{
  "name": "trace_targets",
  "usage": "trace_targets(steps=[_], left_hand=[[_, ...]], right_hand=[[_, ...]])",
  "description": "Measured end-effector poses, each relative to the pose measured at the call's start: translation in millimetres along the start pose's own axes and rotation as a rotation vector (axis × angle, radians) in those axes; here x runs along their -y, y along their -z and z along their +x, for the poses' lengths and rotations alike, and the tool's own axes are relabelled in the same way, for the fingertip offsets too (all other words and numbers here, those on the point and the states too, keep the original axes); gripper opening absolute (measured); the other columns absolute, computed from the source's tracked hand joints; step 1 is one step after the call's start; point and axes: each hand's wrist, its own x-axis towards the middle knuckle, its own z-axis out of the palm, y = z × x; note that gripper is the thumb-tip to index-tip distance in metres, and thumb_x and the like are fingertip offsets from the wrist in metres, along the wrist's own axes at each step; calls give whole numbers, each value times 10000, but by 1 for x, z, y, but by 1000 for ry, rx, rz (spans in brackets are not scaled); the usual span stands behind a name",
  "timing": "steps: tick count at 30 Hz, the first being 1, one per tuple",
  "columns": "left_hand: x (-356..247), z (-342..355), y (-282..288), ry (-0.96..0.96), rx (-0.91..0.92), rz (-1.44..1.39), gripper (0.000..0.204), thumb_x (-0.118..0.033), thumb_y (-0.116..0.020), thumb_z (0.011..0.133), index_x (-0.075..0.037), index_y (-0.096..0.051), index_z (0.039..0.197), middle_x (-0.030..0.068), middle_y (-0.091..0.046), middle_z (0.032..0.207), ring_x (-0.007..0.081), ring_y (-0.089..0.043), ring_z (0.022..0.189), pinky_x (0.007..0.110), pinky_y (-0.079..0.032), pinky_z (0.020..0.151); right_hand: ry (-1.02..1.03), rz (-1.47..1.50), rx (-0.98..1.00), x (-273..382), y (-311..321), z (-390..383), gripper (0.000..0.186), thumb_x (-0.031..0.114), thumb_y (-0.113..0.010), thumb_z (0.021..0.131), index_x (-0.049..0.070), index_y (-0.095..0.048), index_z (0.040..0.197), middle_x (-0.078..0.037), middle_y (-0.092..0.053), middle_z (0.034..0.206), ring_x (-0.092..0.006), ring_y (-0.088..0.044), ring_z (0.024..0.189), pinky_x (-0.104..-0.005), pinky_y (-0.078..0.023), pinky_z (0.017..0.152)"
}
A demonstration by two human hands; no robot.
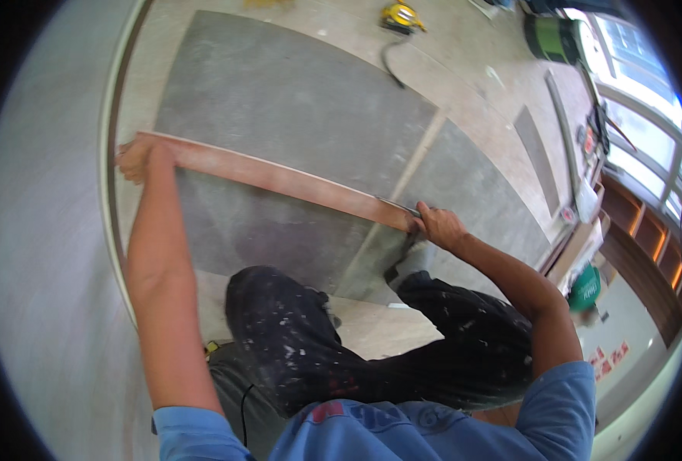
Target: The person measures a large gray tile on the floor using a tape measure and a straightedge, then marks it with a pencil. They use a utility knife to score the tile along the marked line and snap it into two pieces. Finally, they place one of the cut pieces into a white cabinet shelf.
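A long pinkish wooden strip lies across large grey boards on the floor. My left hand grips the strip's left end beside the wall, its fingers curled round it. My right hand is closed on a thin dark tool at the strip's right end; what kind of tool is unclear. My knees, in paint-spotted dark trousers, are bent just below the strip.
A wall with a bottom track runs down the left. At the top lie a yellow tape measure and a green bucket. On the right are a narrow grey offcut, long bars, scattered tools, a green round container, windows and wooden shelving.
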Motion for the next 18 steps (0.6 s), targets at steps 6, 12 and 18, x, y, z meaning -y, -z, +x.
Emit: trace_targets(steps=[6,12,18], left_hand=[[6,5,1,16,62,-55,331,-295,-531,985,-37,-734,943,168,-733,930,366,-710,890,494,-538,800],[9,5,6,21,38,-49,318,-283,-533,978,-20,-712,993,185,-724,946,369,-707,905,489,-539,800],[9,5,-6,-4,5,-117,320,-275,-515,981,-2,-669,1048,197,-697,967,375,-668,958,497,-483,846]], right_hand=[[111,108,-158,17,47,6,362,389,-460,1037,55,-482,1173,-233,-672,777,-453,-670,754,-538,-534,670],[263,242,-199,162,133,109,388,394,-428,1049,30,-492,1167,-254,-672,810,-454,-667,803,-539,-525,707],[477,255,-245,308,162,197,438,389,-388,1056,-10,-527,1172,-249,-701,916,-424,-694,876,-504,-553,783]])
